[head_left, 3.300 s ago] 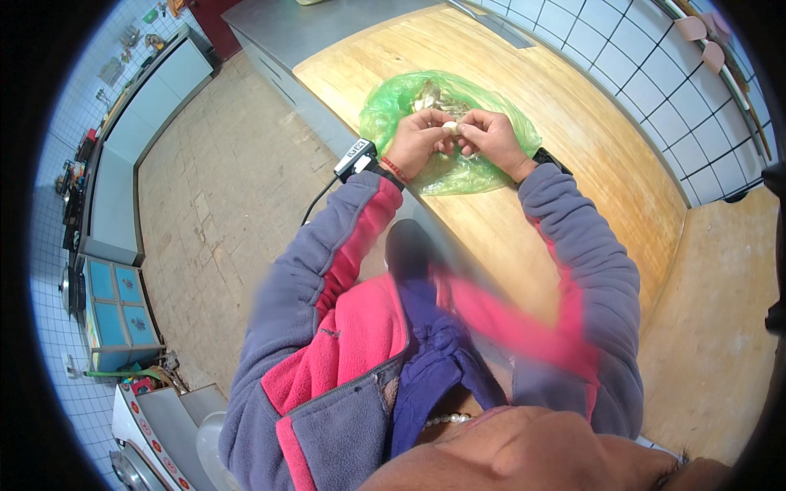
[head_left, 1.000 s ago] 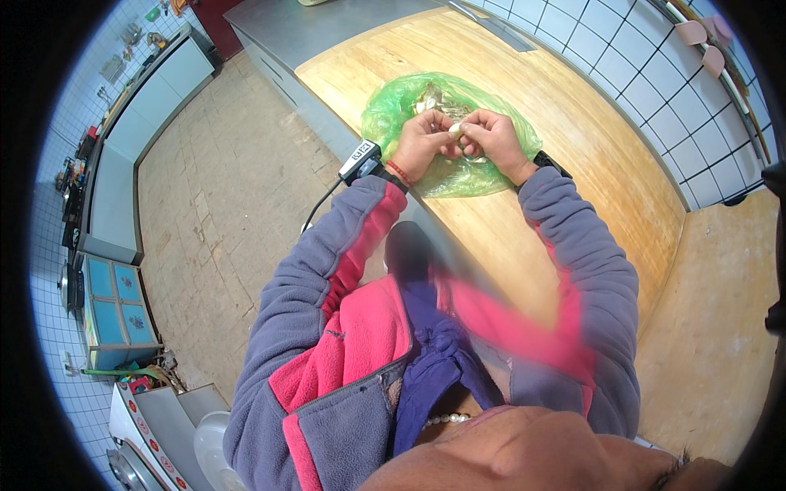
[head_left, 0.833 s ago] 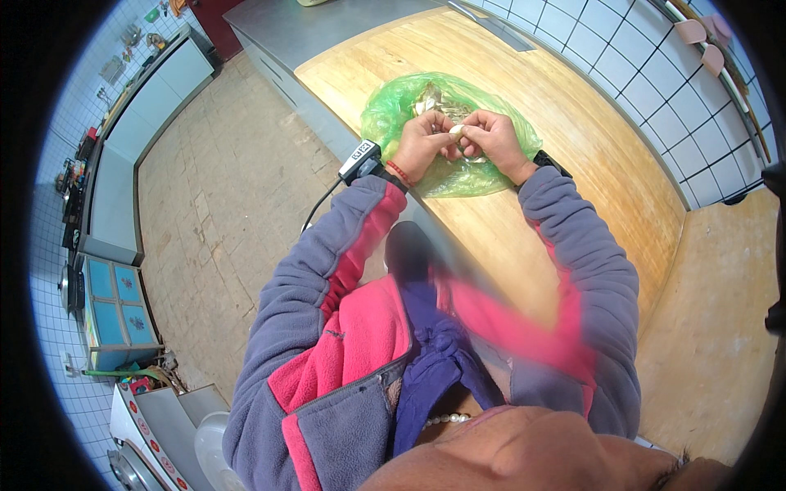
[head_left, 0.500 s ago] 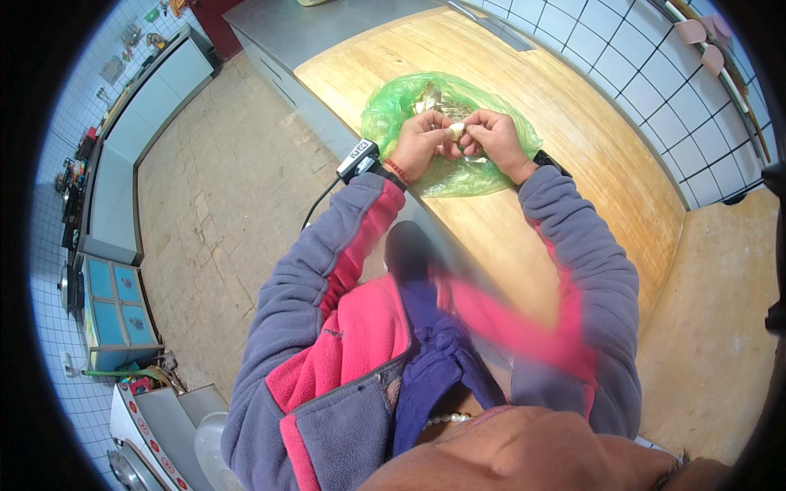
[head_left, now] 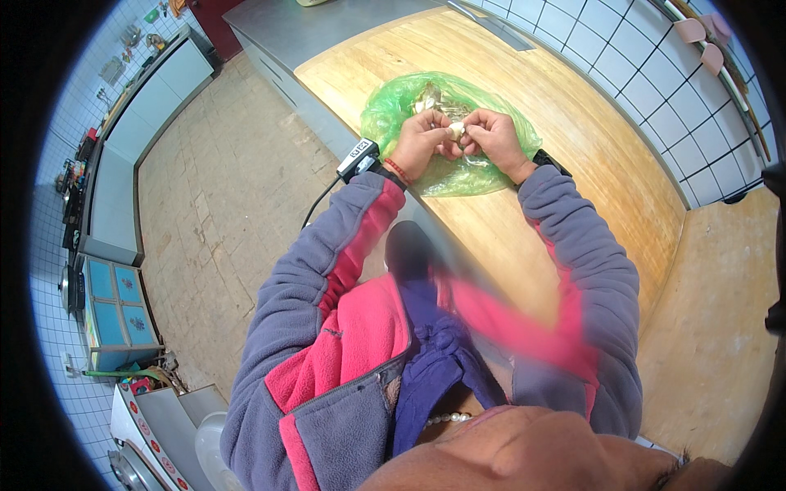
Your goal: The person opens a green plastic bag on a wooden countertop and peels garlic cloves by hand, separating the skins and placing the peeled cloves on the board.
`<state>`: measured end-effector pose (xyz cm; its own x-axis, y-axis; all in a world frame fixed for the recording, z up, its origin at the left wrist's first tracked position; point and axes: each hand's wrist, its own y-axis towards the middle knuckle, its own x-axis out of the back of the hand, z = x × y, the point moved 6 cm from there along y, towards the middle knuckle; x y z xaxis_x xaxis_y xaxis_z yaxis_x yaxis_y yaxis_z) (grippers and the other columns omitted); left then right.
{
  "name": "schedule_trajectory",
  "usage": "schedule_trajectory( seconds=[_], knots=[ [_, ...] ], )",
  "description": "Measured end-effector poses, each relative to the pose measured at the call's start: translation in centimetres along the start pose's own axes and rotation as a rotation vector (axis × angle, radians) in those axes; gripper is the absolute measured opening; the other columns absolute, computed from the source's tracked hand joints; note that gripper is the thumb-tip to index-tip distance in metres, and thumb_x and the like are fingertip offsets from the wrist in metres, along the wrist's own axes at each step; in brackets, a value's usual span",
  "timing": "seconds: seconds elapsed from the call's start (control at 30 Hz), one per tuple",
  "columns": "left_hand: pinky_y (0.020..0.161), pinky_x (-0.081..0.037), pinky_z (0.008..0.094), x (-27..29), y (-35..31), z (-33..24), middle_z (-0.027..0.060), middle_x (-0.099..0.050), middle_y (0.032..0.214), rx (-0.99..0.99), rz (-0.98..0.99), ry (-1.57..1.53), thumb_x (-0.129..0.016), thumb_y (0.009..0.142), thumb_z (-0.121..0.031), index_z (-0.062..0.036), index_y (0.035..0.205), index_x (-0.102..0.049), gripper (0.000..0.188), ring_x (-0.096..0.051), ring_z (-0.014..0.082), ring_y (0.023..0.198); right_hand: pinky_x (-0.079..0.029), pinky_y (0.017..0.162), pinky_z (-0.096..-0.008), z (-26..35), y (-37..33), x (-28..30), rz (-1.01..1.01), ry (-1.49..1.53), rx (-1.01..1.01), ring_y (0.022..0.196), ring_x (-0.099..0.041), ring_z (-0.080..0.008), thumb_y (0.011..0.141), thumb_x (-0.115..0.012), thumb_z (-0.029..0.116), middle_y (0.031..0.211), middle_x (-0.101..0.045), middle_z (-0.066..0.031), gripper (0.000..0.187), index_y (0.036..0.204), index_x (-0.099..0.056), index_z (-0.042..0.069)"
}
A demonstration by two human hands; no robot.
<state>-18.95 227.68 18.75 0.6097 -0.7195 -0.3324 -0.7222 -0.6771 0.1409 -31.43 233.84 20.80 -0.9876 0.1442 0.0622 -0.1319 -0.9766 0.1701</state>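
Between the fingertips of both my hands is a small whitish garlic clove (head_left: 457,129). My left hand (head_left: 425,141) pinches it from the left, with the fingers curled. From the other side, the thumb and forefinger of my right hand (head_left: 495,139) press against it. Both hands are just above a spread green plastic bag (head_left: 389,102) lying on the wooden board. Inside the bag, beyond my fingers, lie dry papery skins and stalks (head_left: 446,102) with some pale pieces among them.
The bag rests on a long wooden board (head_left: 573,123) over a grey counter (head_left: 278,29). A tiled wall (head_left: 647,90) runs along the right. A flat dark-grey object (head_left: 495,31) lies at the far edge. To the left are the paved floor (head_left: 213,188) and a blue cabinet (head_left: 123,303).
My fingertips have shifted very slightly around the garlic clove. The bag and both arms stay in place.
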Motion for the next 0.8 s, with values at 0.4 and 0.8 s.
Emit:
schedule_trajectory(
  seconds=[0.4,0.8],
  knots=[
    [0.055,-0.053,0.0261,0.1,-0.1,-0.2,0.0125,-0.063,0.08,-0.012,-0.034,0.008,-0.055,0.088,-0.002,0.0027,0.098,-0.051,0.011,-0.065,0.018,0.063,-0.048,0.053,-0.0188,0.3,-0.1,-0.3,0.004,-0.064,0.001,0.058,-0.058,-0.0062,0.091,-0.055,0.008,0.074,-0.063,-0.0039,0.009,0.088,-0.058,-0.001],
    [0.06,-0.053,0.0268,0.2,0.0,0.0,0.0128,-0.064,0.086,0.036,0.039,-0.18,-0.052,0.09,-0.003,0.0009,0.108,-0.054,0.019,-0.063,0.0176,0.064,-0.044,0.045,-0.0184,0.1,0.3,0.8,-0.136,-0.075,0.008,0.048,-0.053,-0.0054,0.09,-0.057,0.011,0.066,-0.06,-0.0025,0.013,0.081,-0.059,0.001]
  ],
)
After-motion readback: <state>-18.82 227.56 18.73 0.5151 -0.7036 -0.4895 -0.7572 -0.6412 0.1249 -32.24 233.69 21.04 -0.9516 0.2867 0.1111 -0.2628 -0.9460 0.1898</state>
